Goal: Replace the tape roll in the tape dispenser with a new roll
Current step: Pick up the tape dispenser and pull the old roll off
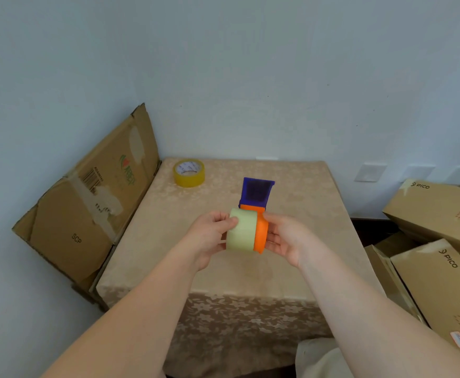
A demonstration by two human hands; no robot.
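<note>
I hold the tape dispenser (260,233) above the table; it has an orange body and a blue flap standing up at the far end. A pale, whitish-green tape roll (241,231) sits against the dispenser's left side. My left hand (209,236) grips this roll, thumb on its near face. My right hand (283,240) holds the orange body from the right. A second roll, yellow with a printed white core (188,173), lies flat at the table's far left corner.
The table (291,186) wears a beige flowered cloth. A flattened cardboard box (86,203) leans against the wall on the left. Stacked cardboard boxes (436,241) stand close on the right. A white wall is behind.
</note>
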